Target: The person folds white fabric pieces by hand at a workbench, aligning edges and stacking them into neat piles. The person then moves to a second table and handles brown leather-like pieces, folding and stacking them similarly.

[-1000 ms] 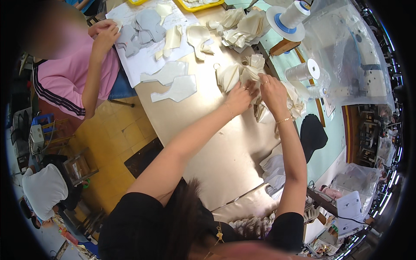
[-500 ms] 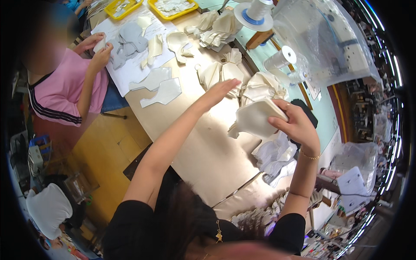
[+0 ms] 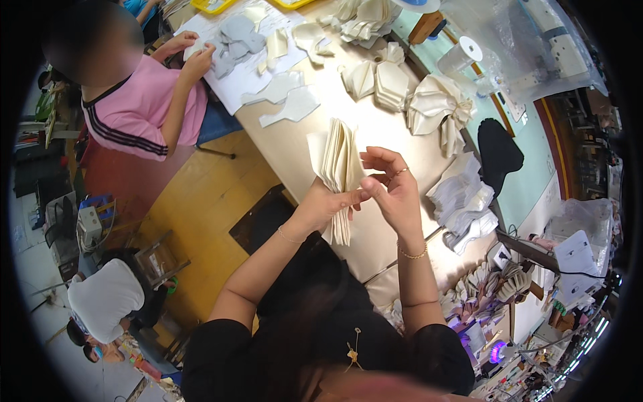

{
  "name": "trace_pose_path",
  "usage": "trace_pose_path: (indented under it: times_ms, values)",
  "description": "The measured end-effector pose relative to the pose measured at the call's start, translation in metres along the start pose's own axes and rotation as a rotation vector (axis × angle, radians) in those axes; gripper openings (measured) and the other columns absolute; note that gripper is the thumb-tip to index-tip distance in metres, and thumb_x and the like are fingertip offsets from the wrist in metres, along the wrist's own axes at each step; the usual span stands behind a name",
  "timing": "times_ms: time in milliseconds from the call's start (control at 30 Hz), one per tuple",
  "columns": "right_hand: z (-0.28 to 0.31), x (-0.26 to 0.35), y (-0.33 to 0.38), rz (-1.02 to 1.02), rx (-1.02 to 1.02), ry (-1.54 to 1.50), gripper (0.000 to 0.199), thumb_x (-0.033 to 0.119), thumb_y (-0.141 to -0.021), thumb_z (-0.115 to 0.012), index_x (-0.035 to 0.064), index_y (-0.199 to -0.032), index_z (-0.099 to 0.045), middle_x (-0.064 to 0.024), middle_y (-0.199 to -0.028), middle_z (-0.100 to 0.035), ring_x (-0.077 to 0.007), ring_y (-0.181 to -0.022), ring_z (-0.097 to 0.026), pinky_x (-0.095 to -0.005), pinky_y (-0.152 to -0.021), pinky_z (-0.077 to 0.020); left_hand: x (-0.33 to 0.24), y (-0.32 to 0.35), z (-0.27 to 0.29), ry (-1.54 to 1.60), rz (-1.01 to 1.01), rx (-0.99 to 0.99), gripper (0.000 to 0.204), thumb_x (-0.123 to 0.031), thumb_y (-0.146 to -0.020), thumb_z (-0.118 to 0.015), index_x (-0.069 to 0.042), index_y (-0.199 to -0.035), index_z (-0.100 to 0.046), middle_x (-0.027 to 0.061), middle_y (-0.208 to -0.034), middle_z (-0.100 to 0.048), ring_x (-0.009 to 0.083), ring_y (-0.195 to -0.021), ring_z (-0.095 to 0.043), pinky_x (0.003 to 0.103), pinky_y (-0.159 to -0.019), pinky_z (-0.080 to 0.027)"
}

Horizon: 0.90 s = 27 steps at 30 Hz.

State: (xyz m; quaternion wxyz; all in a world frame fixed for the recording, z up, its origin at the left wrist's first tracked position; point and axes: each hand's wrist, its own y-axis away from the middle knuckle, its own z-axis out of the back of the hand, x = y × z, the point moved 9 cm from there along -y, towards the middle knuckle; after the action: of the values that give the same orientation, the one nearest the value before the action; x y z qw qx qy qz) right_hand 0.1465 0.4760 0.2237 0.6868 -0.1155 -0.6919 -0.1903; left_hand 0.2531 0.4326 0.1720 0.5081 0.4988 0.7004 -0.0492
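Note:
A stack of cream cut fabric pieces [image 3: 340, 161] stands on edge in front of me, its layers fanned at the top. My left hand [image 3: 323, 206] grips the stack low down, thumb across the near side. Close by on its right is my right hand [image 3: 396, 191], fingers curved and apart, thumb tip near my left thumb; whether it touches the layers I cannot tell. Beyond the hands, bundles of cream pieces [image 3: 435, 107] lie on the table [image 3: 295, 173]. A pile of whitish-grey pieces [image 3: 462, 201] is to the right of my right hand.
At the far left a person in a pink shirt [image 3: 144, 110] handles a pale piece. Grey cut pieces [image 3: 298, 107] lie near that person. Thread cone [image 3: 462, 55], black flat piece [image 3: 499, 157] and a plastic-covered machine [image 3: 536, 47] are at right.
The cream stack has moved from my right hand into my left and been brought closer, turned on edge. My left hand has drawn back from the bundles; the view has shifted.

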Motion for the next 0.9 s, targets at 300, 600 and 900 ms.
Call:
trace_pose_path:
  times_ms: [300,600,900]
  values:
    - [-0.033,-0.007,0.037,-0.053,-0.035,-0.138,0.055,0.015,-0.078,-0.078,-0.0008,-0.122,-0.049,-0.0119,-0.116,-0.059,-0.0194,-0.103,-0.059,-0.0318,-0.089,-0.0493,0.001,0.046,0.009,-0.072,-0.066,-0.064,0.039,-0.004,-0.078,-0.073,0.002,-0.110,-0.052,0.0047,-0.077,-0.060,0.0098,-0.056,-0.059,0.022,-0.044,-0.049]
    - [-0.040,0.018,0.053,-0.032,-0.065,-0.109,0.037,0.009,-0.087,-0.067,-0.0015,-0.120,-0.054,-0.0102,-0.105,-0.064,-0.0163,-0.092,-0.064,-0.0291,-0.082,-0.0514,0.010,0.077,0.004,0.291,0.027,0.098,0.034,-0.014,-0.086,-0.066,0.002,-0.113,-0.053,0.0072,-0.075,-0.059,0.0125,-0.056,-0.060,0.023,-0.043,-0.052]
    - [-0.045,0.050,0.059,0.205,-0.051,0.375,0.030,0.001,-0.091,-0.057,0.0030,-0.120,-0.056,-0.0146,-0.108,-0.060,-0.0124,-0.083,-0.061,-0.0284,-0.075,-0.0499,0.020,0.088,0.019,0.254,0.141,0.080,0.045,-0.038,-0.095,-0.047,0.001,-0.117,-0.053,0.0156,-0.077,-0.065,0.0184,-0.059,-0.064,0.029,-0.052,-0.057]
